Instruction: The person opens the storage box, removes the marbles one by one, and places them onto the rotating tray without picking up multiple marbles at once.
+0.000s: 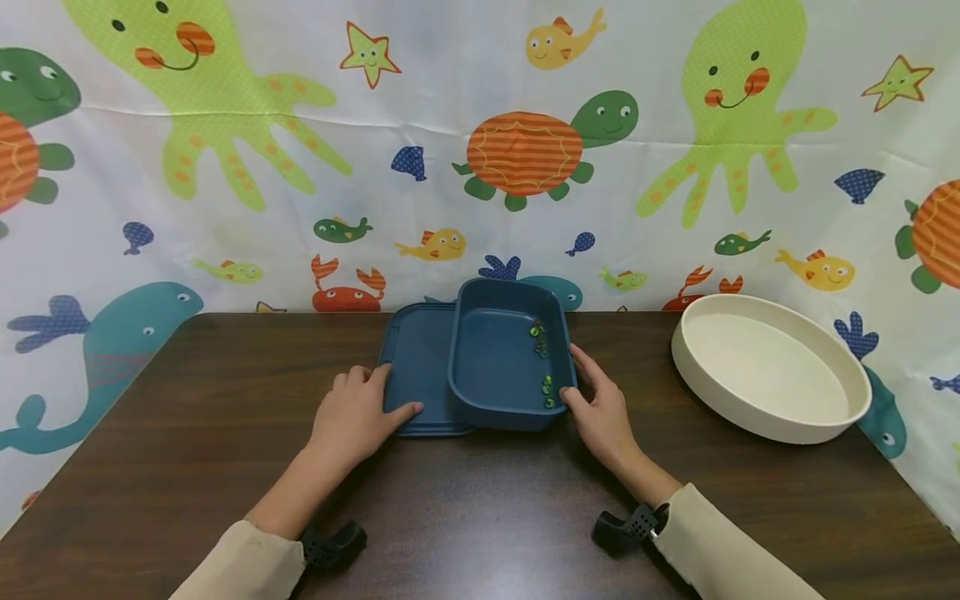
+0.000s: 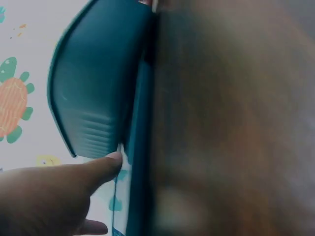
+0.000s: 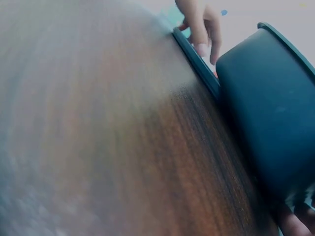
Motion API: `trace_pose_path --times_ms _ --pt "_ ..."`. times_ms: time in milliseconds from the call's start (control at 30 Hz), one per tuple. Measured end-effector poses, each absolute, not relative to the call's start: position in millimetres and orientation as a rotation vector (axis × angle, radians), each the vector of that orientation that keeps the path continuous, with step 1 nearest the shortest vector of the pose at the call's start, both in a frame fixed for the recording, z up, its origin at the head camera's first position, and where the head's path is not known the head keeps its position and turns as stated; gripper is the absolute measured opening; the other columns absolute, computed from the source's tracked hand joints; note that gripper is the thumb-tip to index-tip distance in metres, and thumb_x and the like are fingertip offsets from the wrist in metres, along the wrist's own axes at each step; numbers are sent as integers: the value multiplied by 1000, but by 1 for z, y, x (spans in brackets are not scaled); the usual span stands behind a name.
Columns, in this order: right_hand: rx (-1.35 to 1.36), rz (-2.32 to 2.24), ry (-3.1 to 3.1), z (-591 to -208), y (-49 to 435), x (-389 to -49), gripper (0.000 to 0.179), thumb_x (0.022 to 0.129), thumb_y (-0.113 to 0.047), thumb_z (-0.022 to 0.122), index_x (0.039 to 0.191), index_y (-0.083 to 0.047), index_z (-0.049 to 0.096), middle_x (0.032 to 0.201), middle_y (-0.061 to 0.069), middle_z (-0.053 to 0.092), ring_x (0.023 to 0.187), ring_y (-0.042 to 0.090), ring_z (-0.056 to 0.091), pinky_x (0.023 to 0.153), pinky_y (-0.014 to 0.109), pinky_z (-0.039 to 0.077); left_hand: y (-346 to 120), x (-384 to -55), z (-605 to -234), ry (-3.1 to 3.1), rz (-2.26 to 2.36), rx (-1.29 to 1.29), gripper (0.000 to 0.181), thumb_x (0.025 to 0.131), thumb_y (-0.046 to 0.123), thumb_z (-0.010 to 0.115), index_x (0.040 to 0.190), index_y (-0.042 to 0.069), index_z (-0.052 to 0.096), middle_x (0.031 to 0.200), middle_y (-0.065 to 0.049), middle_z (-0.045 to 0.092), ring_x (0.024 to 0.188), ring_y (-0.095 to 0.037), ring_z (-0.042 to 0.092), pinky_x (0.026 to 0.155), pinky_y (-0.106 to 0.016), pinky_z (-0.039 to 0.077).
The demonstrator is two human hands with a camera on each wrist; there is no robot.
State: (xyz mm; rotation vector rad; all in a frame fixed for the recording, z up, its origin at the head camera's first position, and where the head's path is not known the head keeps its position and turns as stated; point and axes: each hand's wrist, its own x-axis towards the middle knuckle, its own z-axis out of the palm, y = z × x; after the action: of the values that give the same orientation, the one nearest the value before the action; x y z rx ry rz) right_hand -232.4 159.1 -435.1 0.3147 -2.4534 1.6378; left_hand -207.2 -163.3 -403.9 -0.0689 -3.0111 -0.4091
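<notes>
Box of dark-blue, plastic-looking material, rounded-rectangular, held in right grip, glossy green beads inside; matching flat lid off, under wide-spread left grip; shallow round cream tray, beyond right grip's outer side, seemingly unused; lid-closing apparently left.

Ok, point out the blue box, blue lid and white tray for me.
Blue box (image 1: pixel 495 354), head view: bare inside floor.
Blue lid (image 1: pixel 417 354), head view: uncovered flat part.
White tray (image 1: pixel 772 362), head view: bare inner base.
</notes>
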Motion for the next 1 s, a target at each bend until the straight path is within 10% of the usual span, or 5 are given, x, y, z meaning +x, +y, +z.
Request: trace_pose_path --times_ms 500,767,900,1000 --pt "280 1752 -2433 -421 159 -224 61 87 -1 53 145 -15 40 139 14 53 124 28 54 97 45 43 -106 -235 -393 -2733 -1507 -337 75 96 58 41 154 23 9 160 -10 17 140 -36 35 109 -55 33" --pt "314 1810 -2371 -441 164 -237 66 85 -3 54 146 -21 38 139 10 54 118 28 59 93 41 47 -86 -240 -406 -2639 -1573 -294 75 92 19 46 155 24 5 162 -1 7 146 -27 18 111 -54 25" --pt "320 1814 -2385 -440 166 -237 64 87 -4 54 147 -20 38 139 10 54 119 27 59 95 42 47 -82 -239 -407 -2586 -1583 -252 73 88 10 36 155 21 9 160 -2 14 109 -28 49 98 -46 30" --pt "361 1815 -2403 -434 169 -240 61 90 -5 54 147 -17 38 140 12 52 124 28 55 100 46 45 -78 -242 -406 -2545 -1570 -230 73 86 7 33 155 21 12 157 -5 23 61 -23 38 93 -43 32"
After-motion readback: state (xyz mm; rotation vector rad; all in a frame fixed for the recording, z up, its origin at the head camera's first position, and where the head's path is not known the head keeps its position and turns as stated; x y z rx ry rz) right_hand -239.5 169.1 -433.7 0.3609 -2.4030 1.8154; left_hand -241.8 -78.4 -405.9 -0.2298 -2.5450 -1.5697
